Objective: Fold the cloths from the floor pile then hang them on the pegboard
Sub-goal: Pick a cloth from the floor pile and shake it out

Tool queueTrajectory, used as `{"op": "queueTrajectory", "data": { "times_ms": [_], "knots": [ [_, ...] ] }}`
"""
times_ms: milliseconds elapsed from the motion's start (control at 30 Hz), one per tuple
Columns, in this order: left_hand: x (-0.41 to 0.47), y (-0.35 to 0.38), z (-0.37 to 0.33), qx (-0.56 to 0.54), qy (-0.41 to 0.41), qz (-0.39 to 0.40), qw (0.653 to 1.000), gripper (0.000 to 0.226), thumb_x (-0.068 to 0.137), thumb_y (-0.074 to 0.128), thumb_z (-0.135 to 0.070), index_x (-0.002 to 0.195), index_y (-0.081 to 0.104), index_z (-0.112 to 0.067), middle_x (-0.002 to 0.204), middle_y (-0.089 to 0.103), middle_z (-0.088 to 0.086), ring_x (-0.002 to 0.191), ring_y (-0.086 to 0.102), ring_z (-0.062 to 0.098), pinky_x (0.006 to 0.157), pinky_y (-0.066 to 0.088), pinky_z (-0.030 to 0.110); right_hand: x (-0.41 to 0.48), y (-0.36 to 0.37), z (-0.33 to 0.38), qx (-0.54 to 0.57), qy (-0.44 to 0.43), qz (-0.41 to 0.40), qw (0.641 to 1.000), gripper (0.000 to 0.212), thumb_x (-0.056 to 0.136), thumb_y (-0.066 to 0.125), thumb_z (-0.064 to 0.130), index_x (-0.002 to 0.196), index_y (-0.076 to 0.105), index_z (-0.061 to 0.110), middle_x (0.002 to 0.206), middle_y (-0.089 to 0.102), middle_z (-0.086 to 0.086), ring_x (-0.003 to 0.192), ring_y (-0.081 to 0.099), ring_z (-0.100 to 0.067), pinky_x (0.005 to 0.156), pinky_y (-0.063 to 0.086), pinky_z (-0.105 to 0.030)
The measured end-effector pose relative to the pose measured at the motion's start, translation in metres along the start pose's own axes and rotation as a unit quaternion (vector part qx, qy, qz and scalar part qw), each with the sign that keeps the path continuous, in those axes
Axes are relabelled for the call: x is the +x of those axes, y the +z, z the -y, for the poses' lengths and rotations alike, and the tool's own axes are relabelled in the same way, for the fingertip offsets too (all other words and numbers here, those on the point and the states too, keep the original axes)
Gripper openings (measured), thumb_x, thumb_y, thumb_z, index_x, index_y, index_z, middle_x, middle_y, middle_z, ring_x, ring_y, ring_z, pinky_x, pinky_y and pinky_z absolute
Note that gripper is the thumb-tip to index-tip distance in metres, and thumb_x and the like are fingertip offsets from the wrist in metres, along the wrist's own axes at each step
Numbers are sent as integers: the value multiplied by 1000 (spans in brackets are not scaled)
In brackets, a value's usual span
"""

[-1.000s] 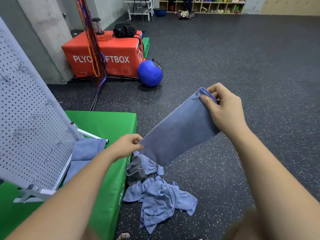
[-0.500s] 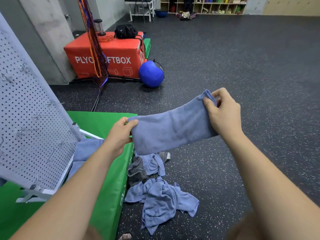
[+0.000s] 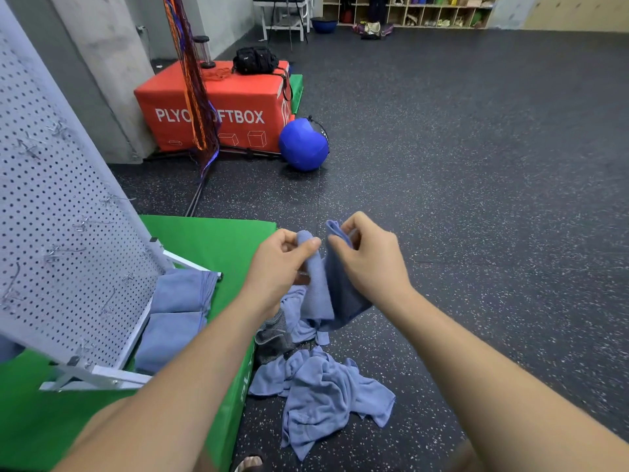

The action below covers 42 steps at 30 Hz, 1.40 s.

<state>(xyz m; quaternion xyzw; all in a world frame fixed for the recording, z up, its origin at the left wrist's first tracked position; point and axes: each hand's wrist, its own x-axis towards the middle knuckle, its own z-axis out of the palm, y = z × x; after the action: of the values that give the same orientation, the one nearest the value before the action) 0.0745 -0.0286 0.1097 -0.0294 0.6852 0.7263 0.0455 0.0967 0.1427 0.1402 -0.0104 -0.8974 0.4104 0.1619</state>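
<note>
Lying nearest on the dark speckled floor (image 3: 476,199) is one loose pile of cloths (image 3: 323,393), crumpled blue ones whose number cannot be told, with one grey cloth (image 3: 272,335) at its far edge. Above the pile two hands hold one blue cloth (image 3: 323,301) in the air. The left hand (image 3: 282,264) pinches one top end between thumb and curled fingers; the right hand (image 3: 367,264) pinches the other end the same way. The two ends stand just beside each other, so the cloth hangs doubled, its two halves face to face and its lower fold dangling over the pile. It is plain, soft and towel-like, the right half in shadow. To the left, one green mat (image 3: 211,240) bears two folded blue cloths (image 3: 183,291), side by side at the foot of one white pegboard (image 3: 68,233), which leans back and carries several metal hooks (image 3: 81,224). Farther off stand one red box (image 3: 218,107) with one black bag (image 3: 255,59) on top, and one blue ball (image 3: 303,144) touching its corner. Wooden shelves (image 3: 408,11) line the far wall.
</note>
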Motion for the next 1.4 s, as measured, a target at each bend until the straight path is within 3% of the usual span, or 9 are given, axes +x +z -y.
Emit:
{"op": "queueTrajectory", "data": {
  "times_ms": [300,500,600,667,867,967,1133,1300,1400],
  "knots": [
    [-11,9,-13,-12,-3,5,1000,13,104,66,-22,94,65,-14,88,71,11,67,68,16,54,55,29,-10,11,8,16,-11,29,999,23,101,68,45,89,63,26,70,66,9,69,61,-5,72,51,-36],
    [-19,7,-24,-25,9,36,999,26,110,53,-23,113,71,-4,100,79,14,80,71,17,67,60,31,-8,7,8,23,2,66,998,44,82,86,52,108,61,27,84,66,12,76,61,-1,68,45,-21],
    [-21,6,-24,-58,-7,94,994,32,112,50,-27,131,68,-10,119,79,11,99,77,21,85,63,33,-3,7,-1,7,-2,77,997,43,81,83,34,117,58,31,104,67,8,93,64,-8,83,53,-33],
    [-22,4,-25,-81,-10,130,988,33,113,49,-27,137,66,-11,126,77,9,114,76,25,98,61,36,0,2,-2,10,1,81,997,41,82,73,18,118,59,31,103,66,7,90,63,-7,81,50,-32],
    [-3,-11,-12,48,24,29,998,20,99,75,-21,118,68,-20,117,76,1,105,72,19,80,55,31,10,-17,1,127,63,71,987,35,85,65,11,113,67,31,89,68,10,70,60,-6,68,52,-30],
    [5,-18,-4,56,-72,-3,996,54,85,82,-55,121,61,-22,121,68,-1,106,68,18,86,53,34,15,-29,4,255,73,92,960,37,88,63,-2,114,71,22,86,66,6,70,58,-9,64,47,-27],
    [12,-26,11,-60,-243,107,962,88,63,83,-84,118,57,-21,107,55,4,94,56,23,92,53,39,22,-41,-3,341,82,102,931,41,82,66,4,119,71,22,99,72,-5,90,66,-18,80,50,-40],
    [10,-23,9,-140,-236,167,947,47,91,77,-47,127,68,-17,123,75,7,106,70,22,109,52,44,22,-42,-7,339,85,98,932,39,90,63,-6,120,70,18,101,73,-8,91,66,-17,83,50,-42],
    [7,-25,4,-159,-219,164,949,54,86,84,-24,137,69,-11,139,70,14,115,69,25,104,57,46,23,-41,-11,329,99,90,935,37,86,66,5,119,71,21,112,74,-17,92,67,-20,83,52,-45]
  ]
}}
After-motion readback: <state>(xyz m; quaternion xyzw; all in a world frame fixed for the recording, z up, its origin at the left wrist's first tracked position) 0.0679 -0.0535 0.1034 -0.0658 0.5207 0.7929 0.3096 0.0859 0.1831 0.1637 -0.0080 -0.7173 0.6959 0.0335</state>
